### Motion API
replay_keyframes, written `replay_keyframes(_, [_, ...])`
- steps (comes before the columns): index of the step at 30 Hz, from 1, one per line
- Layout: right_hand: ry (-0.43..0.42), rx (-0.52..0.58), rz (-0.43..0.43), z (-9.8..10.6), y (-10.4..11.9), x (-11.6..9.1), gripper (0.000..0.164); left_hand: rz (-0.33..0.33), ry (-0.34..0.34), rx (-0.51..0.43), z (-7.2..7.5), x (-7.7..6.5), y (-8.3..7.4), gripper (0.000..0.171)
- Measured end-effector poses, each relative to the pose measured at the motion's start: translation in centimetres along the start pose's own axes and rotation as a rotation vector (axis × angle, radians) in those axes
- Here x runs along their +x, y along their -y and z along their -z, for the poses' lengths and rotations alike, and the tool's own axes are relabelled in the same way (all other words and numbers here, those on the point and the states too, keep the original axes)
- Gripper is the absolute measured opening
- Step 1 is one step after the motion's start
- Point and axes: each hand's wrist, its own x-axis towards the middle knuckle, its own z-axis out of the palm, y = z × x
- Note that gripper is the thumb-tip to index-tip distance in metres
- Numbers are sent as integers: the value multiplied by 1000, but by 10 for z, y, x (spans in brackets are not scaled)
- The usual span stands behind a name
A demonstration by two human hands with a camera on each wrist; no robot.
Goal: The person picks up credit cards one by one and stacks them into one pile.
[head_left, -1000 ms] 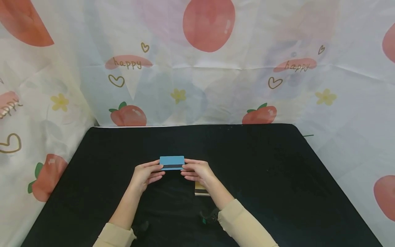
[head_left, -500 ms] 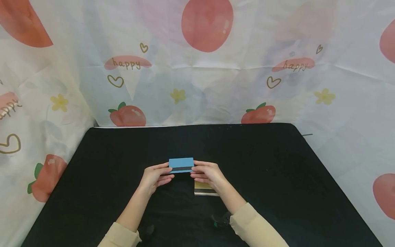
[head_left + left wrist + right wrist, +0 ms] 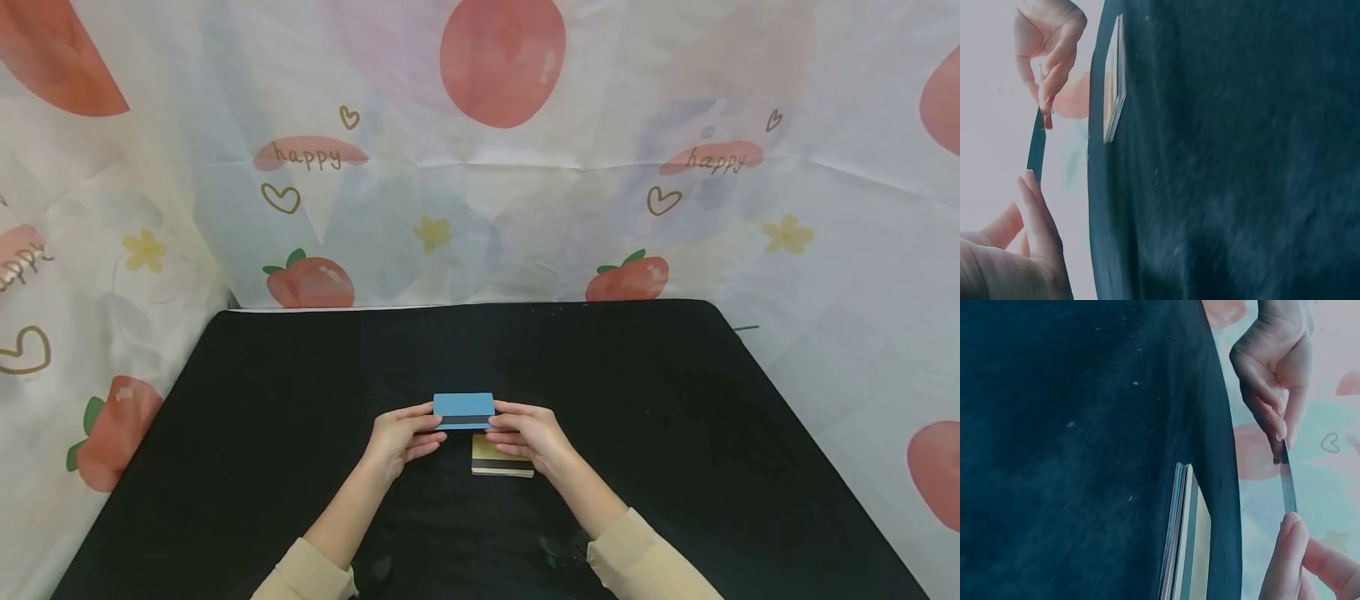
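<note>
A blue card with a dark magnetic stripe (image 3: 463, 405) is held between both hands above the table, its striped face toward the head camera. My left hand (image 3: 397, 437) pinches the card's left end between thumb and fingers. At the opposite end, my right hand (image 3: 534, 435) pinches it the same way. Below and slightly right of the card lies a small stack of cards (image 3: 502, 464) with a yellow striped card on top. Both wrist views show the blue card (image 3: 1288, 487) edge-on, apart from the stack (image 3: 1114, 81).
A black cloth (image 3: 300, 375) covers the table. Behind and to the left hangs a white curtain (image 3: 525, 217) printed with peaches, hearts and flowers. The table's far edge runs along the foot of the curtain.
Both hands have moved right and a little nearer with the blue card between them. The card now hangs just behind the stack, and more of the stack shows.
</note>
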Motion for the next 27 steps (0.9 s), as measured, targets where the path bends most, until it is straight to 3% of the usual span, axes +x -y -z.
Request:
replay_keyframes(12, [-54, -18, -14, 19, -5, -13, 39, 6, 43, 11, -20, -4, 16, 42])
replay_keyframes(27, [-99, -20, -32, 34, -22, -24, 41, -1, 93, 33, -34, -11, 28, 41])
